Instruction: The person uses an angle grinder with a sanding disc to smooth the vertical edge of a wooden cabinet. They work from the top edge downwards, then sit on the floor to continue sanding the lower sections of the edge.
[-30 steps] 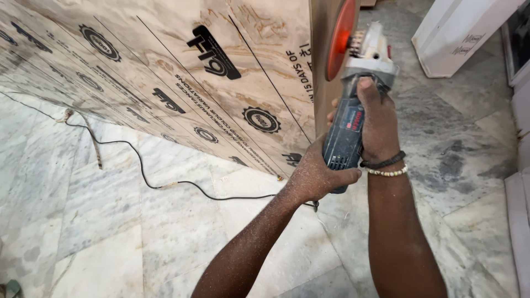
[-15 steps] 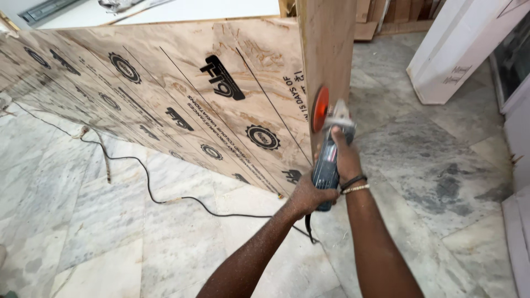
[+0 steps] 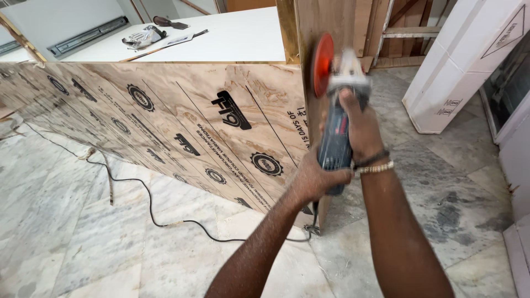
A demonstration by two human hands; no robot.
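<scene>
I hold a blue angle grinder [image 3: 334,140] with both hands. My left hand [image 3: 314,179] grips the rear of its body. My right hand [image 3: 359,124], with bracelets at the wrist, wraps the front near the grey head. The grinder's orange-red disc [image 3: 322,64] presses against the end panel [image 3: 326,33] of a plywood cabinet. The cabinet's printed plywood side [image 3: 182,121] runs off to the left. Its black power cord [image 3: 165,212] trails across the marble floor.
The cabinet has a white top [image 3: 232,38] with a drawer slide [image 3: 88,36] and small tools lying on it. A white boxed panel [image 3: 469,60] leans at the right. Wooden frames stand behind. The marble floor [image 3: 83,243] is dusty.
The view has drawn back and risen, showing the cabinet's white top. The grinder has moved up along the end panel, with both hands still on it.
</scene>
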